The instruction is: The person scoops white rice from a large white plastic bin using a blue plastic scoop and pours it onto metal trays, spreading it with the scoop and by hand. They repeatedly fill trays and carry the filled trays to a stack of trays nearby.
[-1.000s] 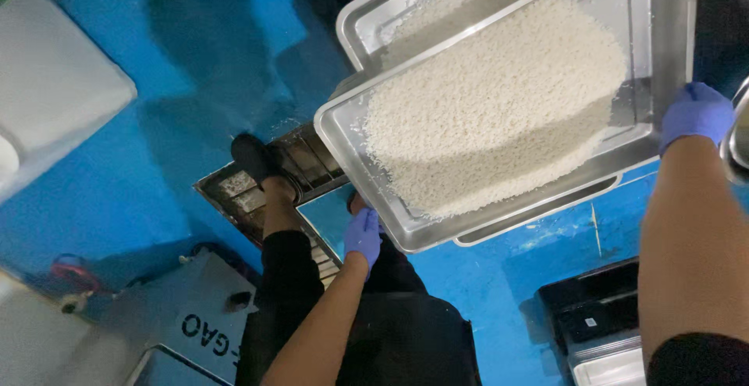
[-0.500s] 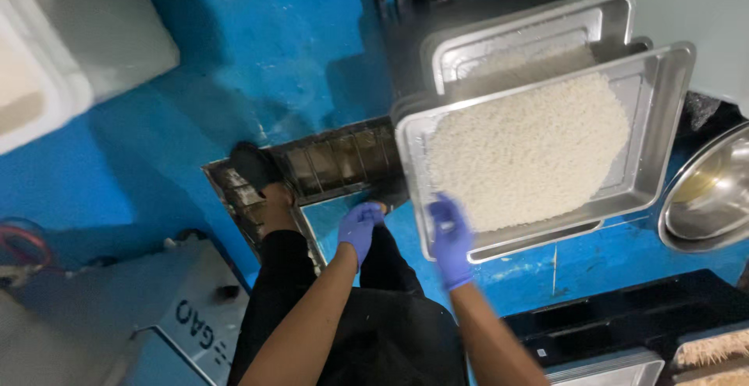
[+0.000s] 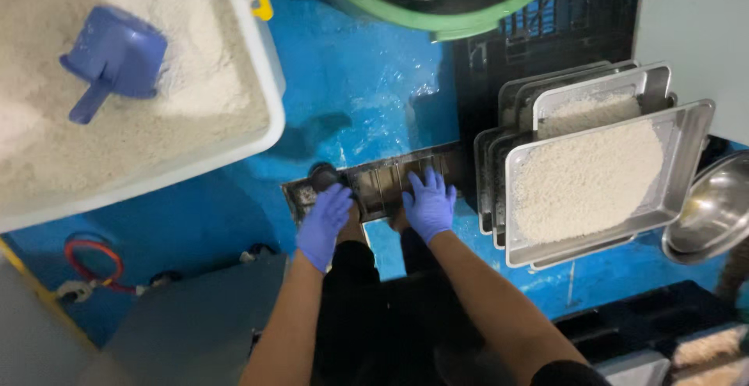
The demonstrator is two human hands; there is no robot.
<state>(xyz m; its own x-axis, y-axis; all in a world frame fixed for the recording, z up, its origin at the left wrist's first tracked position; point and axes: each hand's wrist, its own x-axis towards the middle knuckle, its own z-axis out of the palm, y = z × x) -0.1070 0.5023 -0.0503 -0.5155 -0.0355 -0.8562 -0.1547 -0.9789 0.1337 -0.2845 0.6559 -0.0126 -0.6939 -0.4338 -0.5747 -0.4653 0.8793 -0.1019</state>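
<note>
Far left, a white tub (image 3: 261, 81) of pale grain holds a blue scoop (image 3: 117, 62). On the right, stacked metal trays (image 3: 686, 132) of white rice rest on the blue floor (image 3: 351, 66). Near centre, left hand (image 3: 324, 224) and right hand (image 3: 429, 202), both blue-gloved, hang spread and empty above a floor drain grate (image 3: 382, 179).

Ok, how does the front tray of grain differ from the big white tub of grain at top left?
The metal tray is shallow, shiny steel and leans tilted on a stack of trays; the white tub is plastic and deeper. The tray's grain is a thin, whiter layer; the tub's is a beige heap. A blue scoop lies in the tub; the tray has none. Both hold loose grain, and neither gloved hand touches them.
</note>
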